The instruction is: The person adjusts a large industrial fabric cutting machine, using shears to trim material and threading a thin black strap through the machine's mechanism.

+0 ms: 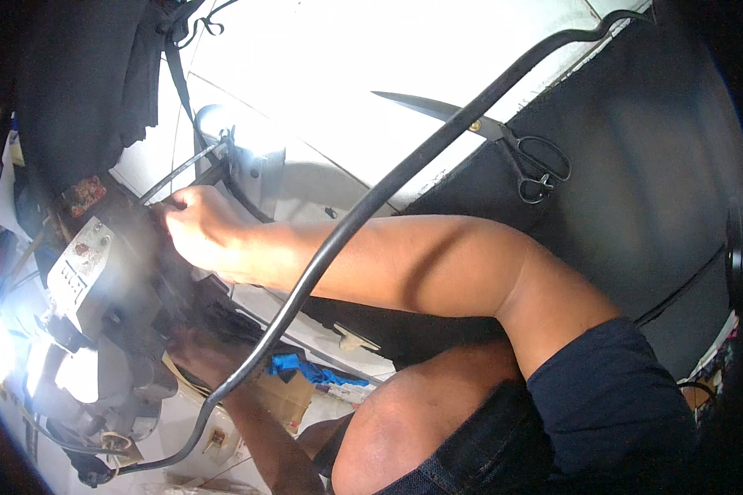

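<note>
The grey machine is seen at nine to eight o'clock, its slotted metal plate tilted on the side toward ten o'clock. At nine o'clock, the right hand is held close beside the machine, its fingers curled inward; whether anything is gripped by it cannot be told, since the fingertips are hidden against a dark, blurred area. The left hand is placed lower, at eight o'clock, in deep shadow under the machine's near side; whether it is clenched, loose or grasping something cannot be told either. Just above the right hand, a thin metal rod is slanted up toward one o'clock. Black cloth is hung at ten o'clock, above the machine. Tailor's shears are laid at two o'clock, well apart from both hands, the blades over a white tiled surface and the black handles over a black sheet. The view is crossed by a curved black tube, by which part of the shears and of the right forearm is covered. At seven o'clock, a crumpled blue strip is seen near a piece of brown cardboard, and a bare knee is shown at six o'clock
</note>
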The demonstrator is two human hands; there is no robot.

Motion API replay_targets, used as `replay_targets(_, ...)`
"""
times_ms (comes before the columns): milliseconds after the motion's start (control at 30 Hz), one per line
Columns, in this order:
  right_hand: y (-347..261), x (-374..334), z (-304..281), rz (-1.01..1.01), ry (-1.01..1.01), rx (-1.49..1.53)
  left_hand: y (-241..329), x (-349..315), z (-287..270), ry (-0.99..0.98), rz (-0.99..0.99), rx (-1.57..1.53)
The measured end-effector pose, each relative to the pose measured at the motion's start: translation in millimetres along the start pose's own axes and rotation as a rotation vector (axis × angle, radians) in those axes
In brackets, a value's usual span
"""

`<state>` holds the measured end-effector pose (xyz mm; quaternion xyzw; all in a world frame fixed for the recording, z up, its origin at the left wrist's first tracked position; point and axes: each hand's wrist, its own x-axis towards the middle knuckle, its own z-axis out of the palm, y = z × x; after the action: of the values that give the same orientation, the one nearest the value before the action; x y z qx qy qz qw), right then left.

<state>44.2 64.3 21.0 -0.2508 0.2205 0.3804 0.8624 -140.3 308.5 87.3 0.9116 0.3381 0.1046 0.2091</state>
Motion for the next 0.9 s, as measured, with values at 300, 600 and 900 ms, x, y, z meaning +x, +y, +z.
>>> replay_targets(300, 10.1, -0.8, 4.3, -0.079, 0.011, 0.085, -17.1, 2.0, 37.4, -0.091, -0.158, -0.579)
replay_targets(600, 23.1, 7.8, 14.4, -0.219, 0.096, 0.099, -5.3, 8.0, 52.7, -0.371, -0.040, -0.616)
replay_targets(900, 19.9, 2.8, 12.5, -0.194, 0.041, 0.164, -14.4, 6.4, 56.6, -0.349, -0.013, -0.411)
